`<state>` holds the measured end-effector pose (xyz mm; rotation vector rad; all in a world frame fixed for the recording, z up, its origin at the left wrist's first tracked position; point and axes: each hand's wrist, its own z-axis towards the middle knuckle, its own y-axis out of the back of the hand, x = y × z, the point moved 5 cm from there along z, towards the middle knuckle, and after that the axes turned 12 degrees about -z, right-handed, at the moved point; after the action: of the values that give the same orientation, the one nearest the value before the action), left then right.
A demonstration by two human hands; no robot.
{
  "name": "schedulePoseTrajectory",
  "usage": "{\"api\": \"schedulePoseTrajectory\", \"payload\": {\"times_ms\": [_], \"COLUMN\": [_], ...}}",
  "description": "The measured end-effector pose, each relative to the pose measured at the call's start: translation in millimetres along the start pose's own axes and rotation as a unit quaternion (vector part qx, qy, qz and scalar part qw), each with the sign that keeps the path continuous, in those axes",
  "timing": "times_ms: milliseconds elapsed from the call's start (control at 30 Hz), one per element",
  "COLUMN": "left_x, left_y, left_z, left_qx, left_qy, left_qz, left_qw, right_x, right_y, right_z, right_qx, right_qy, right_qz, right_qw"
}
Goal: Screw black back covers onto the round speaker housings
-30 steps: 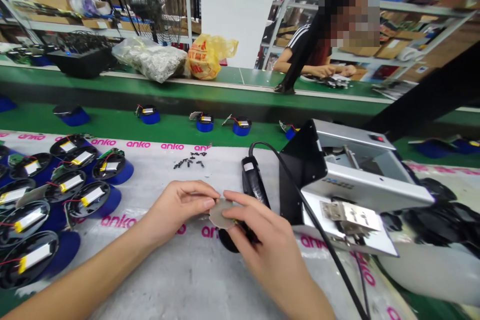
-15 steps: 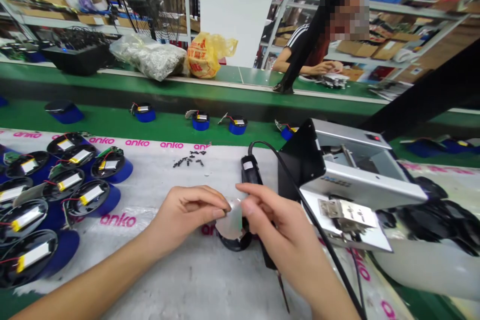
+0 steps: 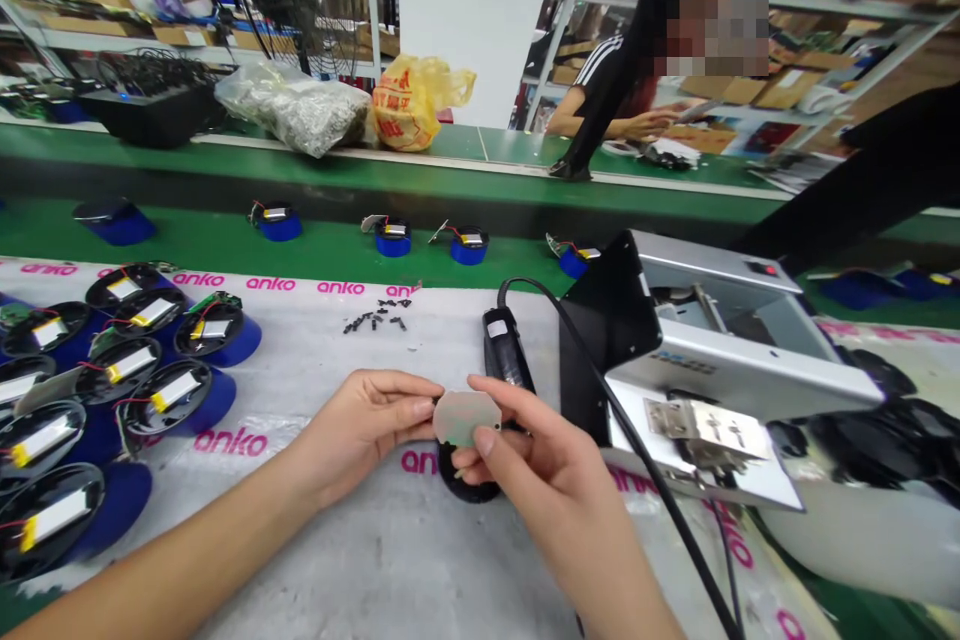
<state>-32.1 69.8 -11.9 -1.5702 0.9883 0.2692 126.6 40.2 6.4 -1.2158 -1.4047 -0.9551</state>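
- Broadly, shelves (image 3: 870,6) loaded with boxes fill the background, either side of a white pillar (image 3: 476,20).
- A green belt (image 3: 326,255) runs across behind the tabletop (image 3: 360,560), which is covered with a pale sheet printed "anko" in pink.
- Beyond the belt, a co-worker (image 3: 604,70) in a dark top with a striped sleeve sits partly behind a slanting black post (image 3: 611,100).
- To the right stands a silver and black machine (image 3: 750,370) with a red switch.
- On the far ledge (image 3: 517,145), a clear plastic bag (image 3: 296,110) lies just beside a yellow bag (image 3: 409,105).
- The right hand (image 3: 551,455) has its fingers closed on a grey round plate (image 3: 465,417), thumb on the near face and forefinger at the upper edge.
- The left hand (image 3: 379,420) has its fingers almost together at the plate's left edge; whether they grip it, I cannot tell.
- A black tool (image 3: 508,345) with a cable lies behind the right hand.
- Blue cups (image 3: 244,335) crowd the tabletop's left side, batteries (image 3: 214,329) inside; others sit apart on the belt.
- Between both hands and the tabletop, below the round plate, a black cup (image 3: 471,490) shows, partly hidden.
- Small black pieces (image 3: 375,318) lie scattered on the sheet.
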Motion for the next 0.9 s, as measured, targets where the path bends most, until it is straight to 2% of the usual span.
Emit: {"api": "schedulePoseTrajectory", "payload": {"times_ms": [333,567,767,900], "left_x": [-3.0,-4.7,-6.2,-13.8], "left_y": [-1.4,-3.8,-2.9,-7.8], "left_z": [-2.3,-2.0,-4.4,-7.1], "left_qx": [0.003,0.001,-0.008,-0.026], "left_qy": [-0.008,-0.017,-0.029,-0.06], "left_qz": [0.011,0.044,0.083,0.143], "left_qw": [1.0,0.999,0.996,0.988], "right_x": [8.6,12.0,11.9,8.0], "right_y": [-4.8,-6.7,-7.1,-6.9], "right_z": [-3.6,-4.1,-5.1,-8.3], "right_qx": [-0.001,-0.014,-0.014,-0.034], "right_qy": [-0.004,0.02,0.017,0.036], "right_qz": [-0.019,-0.049,-0.059,-0.111], "right_qw": [1.0,0.998,0.998,0.993]}}
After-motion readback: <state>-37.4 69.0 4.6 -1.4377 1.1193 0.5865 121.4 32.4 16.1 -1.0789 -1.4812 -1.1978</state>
